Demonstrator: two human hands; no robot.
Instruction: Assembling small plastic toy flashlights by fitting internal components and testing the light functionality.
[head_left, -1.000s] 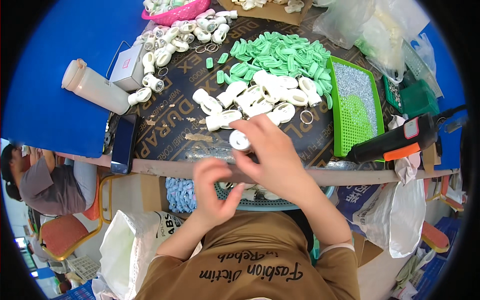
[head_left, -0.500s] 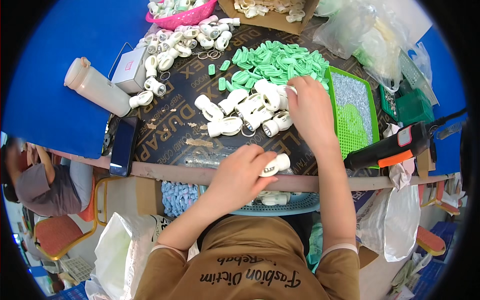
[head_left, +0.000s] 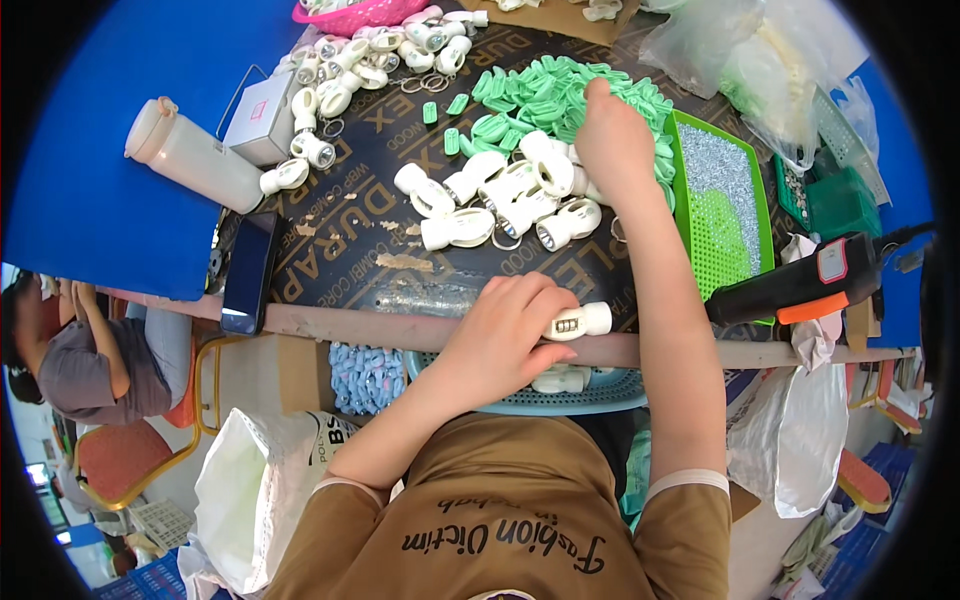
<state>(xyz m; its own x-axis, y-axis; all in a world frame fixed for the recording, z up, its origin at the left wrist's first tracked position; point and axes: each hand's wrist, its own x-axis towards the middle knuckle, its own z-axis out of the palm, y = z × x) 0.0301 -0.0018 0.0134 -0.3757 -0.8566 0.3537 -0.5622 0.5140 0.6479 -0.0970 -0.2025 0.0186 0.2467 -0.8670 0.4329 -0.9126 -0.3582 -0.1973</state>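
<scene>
My left hand (head_left: 512,332) is closed around a small white flashlight (head_left: 592,320) at the table's front edge. An opening in its side, with small metallic parts inside, faces up. Farther off, my right hand (head_left: 618,145) reaches into a heap of light green plastic covers (head_left: 540,88). Its fingers are bent together at the heap, and what they pinch, if anything, is hidden. Just left of that hand lies a cluster of white mini flashlights (head_left: 520,195), some with key rings.
At the right are a green tray (head_left: 765,225) of small silvery pieces and a black-and-orange power tool (head_left: 800,285). A phone (head_left: 249,272), white bottle (head_left: 195,160) and small box (head_left: 263,120) stand left. Behind are more flashlights (head_left: 350,75) and a pink basket (head_left: 360,16). A blue basket (head_left: 620,392) sits below the edge.
My right hand has moved away from the white flashlights, farther into the green covers. My left hand has turned its flashlight so the opening shows more fully.
</scene>
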